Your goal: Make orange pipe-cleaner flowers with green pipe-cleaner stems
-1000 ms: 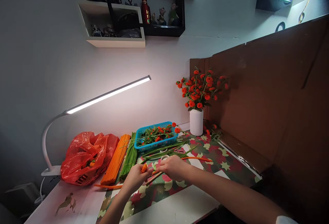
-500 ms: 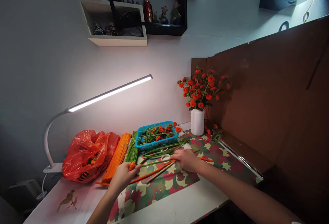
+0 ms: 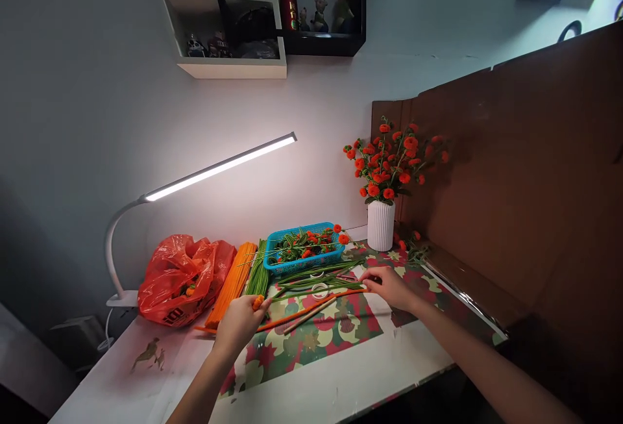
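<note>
The left hand [image 3: 242, 323] has its fingers clamped on a small orange flower head [image 3: 257, 302] with a green stem [image 3: 298, 293], over the surface's [image 3: 316, 382] front-left part, near the orange stem bundle [image 3: 232, 286]. The right hand [image 3: 388, 286] is right of it, thumb and fingertips nearly together at the stem's far end; whether they grip it, I cannot tell. Between the 2 hands lie an orange strip [image 3: 307, 311] and a thin stick [image 3: 309, 317]. The blue basket [image 3: 304, 263] sits toward the surface's back edge, left of the white vase [image 3: 380, 226].
</note>
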`<move>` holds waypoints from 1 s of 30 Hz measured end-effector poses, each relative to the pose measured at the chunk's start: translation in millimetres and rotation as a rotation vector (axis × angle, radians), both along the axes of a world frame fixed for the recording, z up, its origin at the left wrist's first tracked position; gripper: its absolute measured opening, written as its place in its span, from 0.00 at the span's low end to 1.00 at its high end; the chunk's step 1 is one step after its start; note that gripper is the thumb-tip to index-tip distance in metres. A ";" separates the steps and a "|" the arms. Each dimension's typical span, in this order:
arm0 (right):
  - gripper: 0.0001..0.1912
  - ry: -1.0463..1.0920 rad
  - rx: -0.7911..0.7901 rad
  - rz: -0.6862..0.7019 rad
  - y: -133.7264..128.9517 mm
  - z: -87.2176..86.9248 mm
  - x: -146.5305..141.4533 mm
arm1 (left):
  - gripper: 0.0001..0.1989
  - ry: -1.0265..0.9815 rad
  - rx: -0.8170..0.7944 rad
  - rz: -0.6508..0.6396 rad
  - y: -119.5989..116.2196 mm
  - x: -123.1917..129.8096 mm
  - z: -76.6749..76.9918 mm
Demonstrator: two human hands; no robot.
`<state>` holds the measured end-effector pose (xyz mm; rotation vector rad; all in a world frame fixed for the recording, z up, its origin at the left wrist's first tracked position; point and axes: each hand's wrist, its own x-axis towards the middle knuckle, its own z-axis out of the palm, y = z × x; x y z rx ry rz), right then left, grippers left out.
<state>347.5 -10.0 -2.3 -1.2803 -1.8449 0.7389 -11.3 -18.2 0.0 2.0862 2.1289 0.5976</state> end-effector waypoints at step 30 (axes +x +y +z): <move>0.14 1.344 0.003 -0.346 28.0 13.1 -13.1 | 0.18 -1.519 -0.390 -0.089 -22.0 47.5 -17.0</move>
